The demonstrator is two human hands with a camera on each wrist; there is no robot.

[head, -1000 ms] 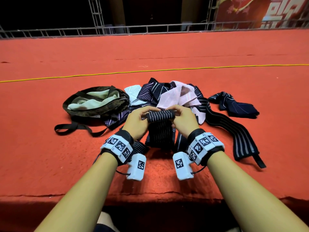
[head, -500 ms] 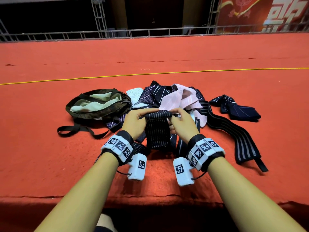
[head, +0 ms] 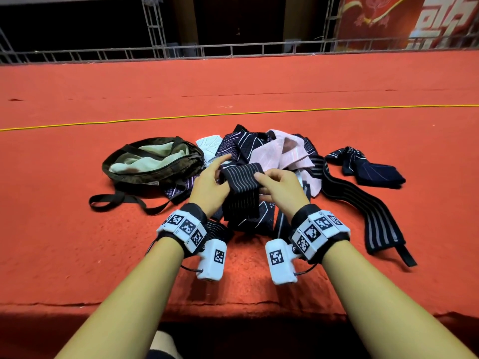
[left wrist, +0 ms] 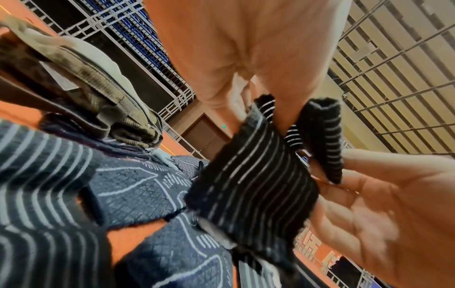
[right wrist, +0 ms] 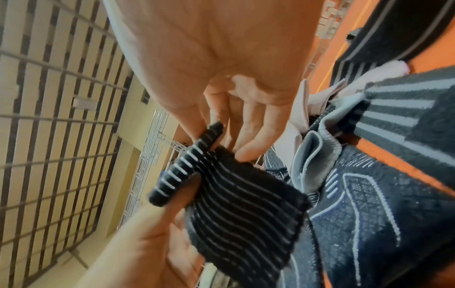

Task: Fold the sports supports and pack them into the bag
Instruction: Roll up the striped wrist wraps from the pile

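Left hand (head: 208, 187) and right hand (head: 281, 189) each pinch the striped wrap (head: 242, 186) (folded over) — fingers curled; bag (head: 145, 172) lies left.

One bag (head: 153, 164) lying left of centre; two hands showing; two long striped wraps; supports pile (head: 261, 154) uncountable, overlapping.

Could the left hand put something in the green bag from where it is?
Probably yes. The green bag lies open beside the left hand, nothing between them. But that hand already has its grip on the striped wrap.
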